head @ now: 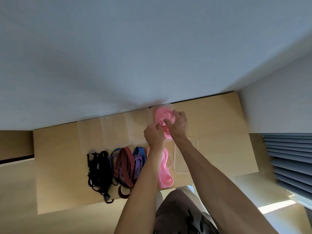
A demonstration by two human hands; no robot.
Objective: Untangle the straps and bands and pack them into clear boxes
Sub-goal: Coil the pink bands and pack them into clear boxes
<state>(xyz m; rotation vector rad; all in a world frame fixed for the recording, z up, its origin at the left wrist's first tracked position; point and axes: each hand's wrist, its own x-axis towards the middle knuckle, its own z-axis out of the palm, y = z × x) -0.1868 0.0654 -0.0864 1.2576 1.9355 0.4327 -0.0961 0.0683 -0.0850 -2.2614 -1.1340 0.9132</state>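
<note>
Your left hand (154, 132) and right hand (177, 124) meet over the far right of the counter (211, 119), both closed on a bundled pink band (163, 116). The left pinches the bundle's near side with fingers curled; the right wraps it from the right, knuckles up. The bundle sits at the mouth of the rightmost clear box (162, 107); whether it rests on the box floor or hangs just above it cannot be told. Three more clear boxes (104, 130) stand in a row to the left of that one, backs against the wall (135, 56), touching or nearly touching each other; their contents are hard to read through the glare. A clear lid (185, 156) lies flat on the counter near your right forearm. Closer to you, a row of loose items lies on the counter: a second pink band (164, 173) partly under your left forearm, then to its left a blue striped band (140, 152) overlapping a purple strap (137, 163), a red-and-black striped band (125, 168), and at the far left a tangle of black straps (98, 171) with a buckle. The red, blue and purple pieces cross over one another. Window blinds (290, 159) show at the right edge.
</note>
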